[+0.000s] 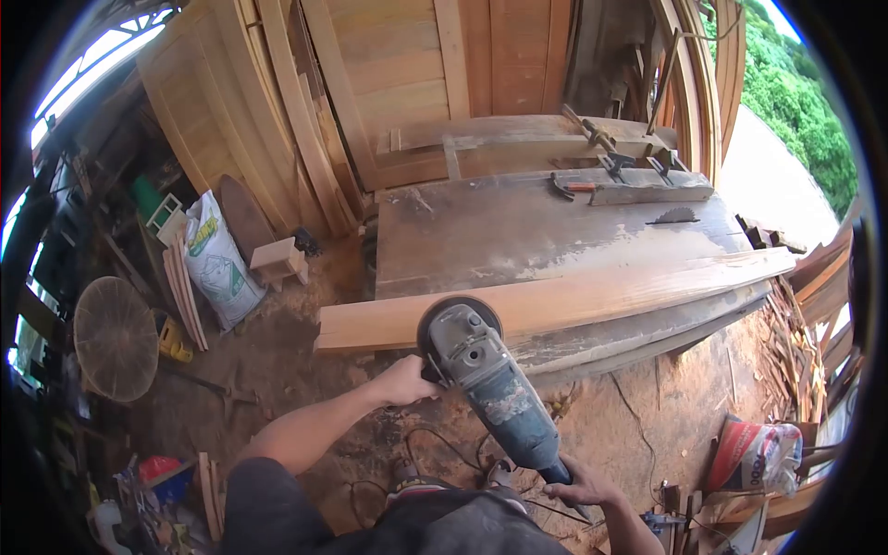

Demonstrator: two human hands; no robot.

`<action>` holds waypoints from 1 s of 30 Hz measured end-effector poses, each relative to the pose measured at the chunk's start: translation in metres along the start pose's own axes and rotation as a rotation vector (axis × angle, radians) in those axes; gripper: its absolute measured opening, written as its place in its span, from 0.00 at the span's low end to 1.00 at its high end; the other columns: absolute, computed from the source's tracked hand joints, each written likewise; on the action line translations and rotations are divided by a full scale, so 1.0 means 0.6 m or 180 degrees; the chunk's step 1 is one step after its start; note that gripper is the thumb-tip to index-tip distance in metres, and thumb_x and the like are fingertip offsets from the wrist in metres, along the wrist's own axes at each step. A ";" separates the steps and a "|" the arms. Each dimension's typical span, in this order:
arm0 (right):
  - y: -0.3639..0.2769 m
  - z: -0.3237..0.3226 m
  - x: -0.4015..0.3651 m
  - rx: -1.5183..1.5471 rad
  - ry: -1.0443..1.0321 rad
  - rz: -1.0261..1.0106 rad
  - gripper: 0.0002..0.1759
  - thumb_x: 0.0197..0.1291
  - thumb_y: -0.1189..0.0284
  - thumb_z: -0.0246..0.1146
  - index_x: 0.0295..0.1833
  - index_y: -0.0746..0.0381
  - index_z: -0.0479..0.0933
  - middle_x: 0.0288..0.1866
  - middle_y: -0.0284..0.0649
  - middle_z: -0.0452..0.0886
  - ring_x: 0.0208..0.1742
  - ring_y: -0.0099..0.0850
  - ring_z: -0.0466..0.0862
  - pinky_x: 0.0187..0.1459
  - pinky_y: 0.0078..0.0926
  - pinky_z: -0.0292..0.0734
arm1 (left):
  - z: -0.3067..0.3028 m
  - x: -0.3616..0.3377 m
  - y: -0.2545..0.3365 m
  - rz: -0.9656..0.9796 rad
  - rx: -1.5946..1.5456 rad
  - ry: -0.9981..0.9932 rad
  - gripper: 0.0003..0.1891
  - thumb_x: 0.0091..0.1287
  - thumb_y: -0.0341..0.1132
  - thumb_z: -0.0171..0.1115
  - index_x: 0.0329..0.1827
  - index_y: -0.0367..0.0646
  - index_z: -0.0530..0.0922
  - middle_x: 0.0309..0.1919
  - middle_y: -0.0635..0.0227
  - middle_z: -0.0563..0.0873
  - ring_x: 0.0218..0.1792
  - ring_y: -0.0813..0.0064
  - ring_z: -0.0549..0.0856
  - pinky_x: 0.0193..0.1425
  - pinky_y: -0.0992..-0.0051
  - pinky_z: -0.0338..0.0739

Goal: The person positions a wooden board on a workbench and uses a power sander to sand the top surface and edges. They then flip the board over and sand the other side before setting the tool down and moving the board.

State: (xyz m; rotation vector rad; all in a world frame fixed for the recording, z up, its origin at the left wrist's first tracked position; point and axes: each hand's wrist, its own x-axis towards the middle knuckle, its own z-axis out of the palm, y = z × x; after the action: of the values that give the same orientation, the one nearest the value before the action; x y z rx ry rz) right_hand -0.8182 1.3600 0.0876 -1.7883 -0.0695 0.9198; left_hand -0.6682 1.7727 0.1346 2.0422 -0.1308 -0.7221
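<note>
A blue and grey angle grinder (507, 402) slants across the middle of the view, its dark round disc (431, 316) overlapping the near edge of a long wooden plank (592, 294). My left hand (405, 381) is closed around the side handle near the grinder's head, and the fingers partly hide that handle. At the rear end, my right hand (586, 487) grips the narrow grip of the same tool, close to my body. The plank lies lengthwise along the front of a worn workbench (453, 236), and its left end sticks out past the bench.
On the bench are a saw blade (673, 216) and a clamp-like wooden fixture (652, 185). Wooden door panels (388, 65) lean behind. To the left stand a white sack (220, 264) and a round fan (116, 338). A cable (638, 421) crosses the dusty floor; scrap strips (795, 356) lie right.
</note>
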 end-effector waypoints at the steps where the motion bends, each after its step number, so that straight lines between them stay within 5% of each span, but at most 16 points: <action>1: -0.008 0.005 -0.007 -0.0190 0.0275 0.0008 0.45 0.62 0.57 0.78 0.80 0.63 0.70 0.54 0.52 0.91 0.58 0.38 0.89 0.64 0.38 0.80 | -0.006 0.009 0.015 0.0061 -0.0044 0.0027 0.12 0.65 0.36 0.74 0.47 0.39 0.89 0.30 0.64 0.90 0.31 0.75 0.88 0.40 0.69 0.82; 3: -0.030 0.020 -0.018 -0.0582 0.0885 0.0001 0.44 0.64 0.58 0.76 0.81 0.63 0.69 0.54 0.56 0.90 0.57 0.42 0.91 0.63 0.41 0.81 | -0.012 0.020 0.030 0.0164 -0.0162 0.0073 0.14 0.64 0.38 0.75 0.48 0.39 0.89 0.29 0.60 0.89 0.31 0.72 0.89 0.41 0.67 0.83; 4: -0.044 0.031 -0.020 -0.0775 0.1210 -0.0029 0.43 0.65 0.58 0.75 0.81 0.63 0.69 0.54 0.58 0.90 0.57 0.44 0.91 0.62 0.42 0.82 | -0.012 0.069 -0.038 0.0684 0.0253 0.0290 0.22 0.63 0.45 0.76 0.50 0.35 0.88 0.31 0.51 0.90 0.34 0.62 0.91 0.46 0.60 0.84; 6: -0.074 0.045 -0.008 -0.0579 0.1356 -0.0012 0.43 0.66 0.59 0.73 0.82 0.62 0.68 0.55 0.62 0.88 0.58 0.54 0.91 0.61 0.46 0.83 | -0.035 0.099 -0.042 -0.0022 0.0738 0.0012 0.31 0.61 0.51 0.76 0.53 0.29 0.86 0.37 0.41 0.91 0.41 0.49 0.92 0.51 0.55 0.84; 7: -0.078 0.051 0.001 -0.0524 0.1442 0.0033 0.42 0.66 0.59 0.73 0.82 0.62 0.68 0.56 0.62 0.88 0.59 0.55 0.90 0.61 0.46 0.83 | -0.041 0.109 -0.053 0.0241 0.0810 0.0126 0.32 0.61 0.51 0.75 0.52 0.25 0.85 0.42 0.36 0.90 0.46 0.42 0.92 0.52 0.53 0.84; 10: -0.081 0.070 0.029 -0.0804 0.1635 -0.0109 0.42 0.68 0.61 0.71 0.84 0.59 0.65 0.60 0.63 0.87 0.62 0.58 0.89 0.62 0.47 0.83 | -0.059 0.132 -0.088 0.0488 0.0917 0.0216 0.29 0.61 0.50 0.74 0.48 0.26 0.85 0.41 0.36 0.90 0.49 0.40 0.91 0.54 0.52 0.84; 11: -0.087 0.077 0.037 -0.0881 0.1633 -0.0007 0.43 0.69 0.61 0.70 0.85 0.59 0.64 0.61 0.63 0.87 0.63 0.58 0.88 0.62 0.47 0.83 | -0.059 0.125 -0.106 0.0686 0.1058 0.0459 0.26 0.66 0.47 0.75 0.52 0.30 0.83 0.44 0.42 0.91 0.47 0.46 0.91 0.52 0.53 0.83; 14: -0.147 0.101 0.069 -0.1075 0.1586 -0.0115 0.44 0.70 0.59 0.68 0.87 0.57 0.61 0.61 0.63 0.87 0.62 0.59 0.88 0.63 0.49 0.82 | -0.071 0.050 -0.126 0.1055 0.1941 0.1332 0.24 0.71 0.44 0.71 0.60 0.34 0.77 0.51 0.43 0.89 0.51 0.43 0.90 0.54 0.49 0.84; 20: -0.173 0.133 0.119 -0.1368 0.1291 -0.0313 0.45 0.72 0.57 0.67 0.88 0.56 0.59 0.59 0.66 0.86 0.59 0.64 0.87 0.61 0.52 0.82 | -0.117 -0.008 -0.166 -0.0014 0.2532 0.1085 0.26 0.73 0.43 0.67 0.64 0.33 0.71 0.51 0.42 0.89 0.49 0.42 0.91 0.52 0.46 0.87; 25: -0.152 0.096 0.073 -0.1124 0.1595 -0.0066 0.44 0.71 0.60 0.66 0.88 0.59 0.59 0.60 0.67 0.86 0.59 0.64 0.88 0.61 0.51 0.82 | -0.061 0.060 -0.119 0.0689 0.2634 0.1055 0.24 0.72 0.32 0.59 0.69 0.30 0.73 0.45 0.48 0.90 0.40 0.48 0.94 0.41 0.55 0.91; 30: -0.018 0.014 0.010 -0.0594 0.2330 0.0227 0.44 0.71 0.57 0.63 0.89 0.56 0.59 0.41 0.44 0.85 0.36 0.34 0.85 0.38 0.33 0.82 | 0.037 0.197 -0.004 0.1217 0.2263 0.0936 0.14 0.73 0.29 0.57 0.59 0.36 0.74 0.40 0.52 0.89 0.38 0.48 0.94 0.40 0.52 0.90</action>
State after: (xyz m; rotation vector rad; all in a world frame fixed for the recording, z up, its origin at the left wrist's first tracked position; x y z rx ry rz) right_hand -0.8150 1.3742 0.0920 -2.2126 0.3877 0.2660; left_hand -0.5833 1.7146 0.0720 2.6549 -0.6642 -0.1231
